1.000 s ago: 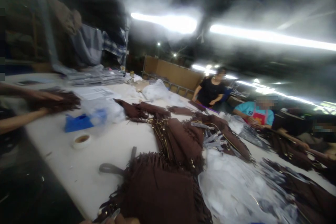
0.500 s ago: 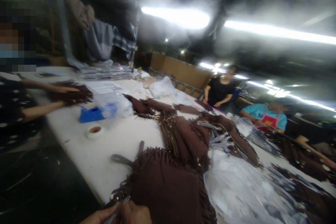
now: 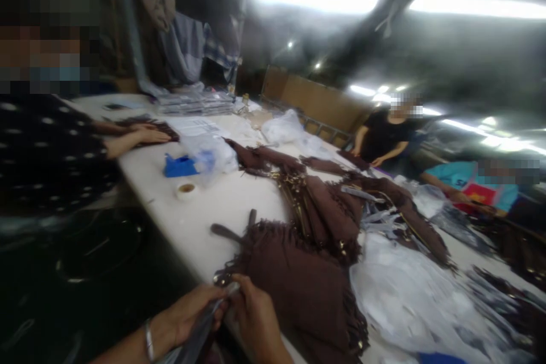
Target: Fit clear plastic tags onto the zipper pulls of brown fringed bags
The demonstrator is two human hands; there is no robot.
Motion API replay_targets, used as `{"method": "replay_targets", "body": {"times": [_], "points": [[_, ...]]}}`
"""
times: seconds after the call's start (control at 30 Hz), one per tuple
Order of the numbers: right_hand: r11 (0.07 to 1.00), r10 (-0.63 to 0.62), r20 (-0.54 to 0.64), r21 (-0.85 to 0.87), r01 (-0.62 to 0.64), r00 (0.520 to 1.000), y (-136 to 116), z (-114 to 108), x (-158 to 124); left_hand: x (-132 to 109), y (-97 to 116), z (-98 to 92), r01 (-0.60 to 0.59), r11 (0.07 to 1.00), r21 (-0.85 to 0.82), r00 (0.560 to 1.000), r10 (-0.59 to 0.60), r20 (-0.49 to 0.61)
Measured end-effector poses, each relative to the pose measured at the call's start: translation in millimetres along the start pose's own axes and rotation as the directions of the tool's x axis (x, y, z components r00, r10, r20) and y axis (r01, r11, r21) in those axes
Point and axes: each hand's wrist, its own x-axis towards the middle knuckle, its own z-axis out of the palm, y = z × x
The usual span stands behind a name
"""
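At the table's near edge my left hand (image 3: 187, 311), with a silver bangle on its wrist, is closed on a grey plastic-wrapped strip (image 3: 200, 330). The strip's lower end hangs below the hand. My right hand (image 3: 256, 310) pinches the strip's upper end, fingertips close to the left ones. What the wrapping covers cannot be made out. Just beyond the hands lies a dark brown fringed bag (image 3: 298, 276), flat on the table, with a looped strap (image 3: 228, 233) at its far left corner. Small metal fittings show at its near left corner.
More brown fringed bags (image 3: 328, 205) with gold zips are piled beyond. White plastic wrapping (image 3: 405, 290) lies at the right. A tape roll (image 3: 186, 191) and a blue tape dispenser (image 3: 180, 166) stand on the white table (image 3: 205, 205). Co-workers are at the left and the far right.
The view has shifted, so more of both my hands and the grey strip shows. My hands stay together on the strip. The left co-worker's hands now lie flat on a brown piece.
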Motion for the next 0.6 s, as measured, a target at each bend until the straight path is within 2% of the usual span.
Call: {"method": "replay_targets", "body": {"times": [0.07,0.17,0.27,0.43,0.6], "points": [[0.987,0.089,0.005,0.137,-0.089,0.996,-7.8,-9.4,-6.8,-5.5,5.4,-2.2,0.022,0.999,0.031,0.996,-0.025,0.083],[0.94,0.24,-0.075,0.266,-0.213,0.968,-6.6,-21.3,-20.2,-9.7,7.5,-9.5,0.079,0.996,-0.031,0.995,-0.077,0.068],[0.879,0.396,-0.169,0.355,-0.319,0.903,5.6,-29.5,-41.0,-11.5,4.7,-14.8,0.132,0.988,-0.081,0.99,-0.127,0.069],[0.799,0.551,-0.258,0.436,-0.414,0.793,27.6,-35.2,-82.1,-13.1,4.0,-11.6,0.215,0.975,-0.047,0.963,-0.204,0.175],[0.669,0.695,-0.25,0.568,-0.479,0.674,29.6,-24.5,-109.8,-12.3,5.4,-5.2,0.049,0.974,0.222,0.992,-0.073,0.099]]}}
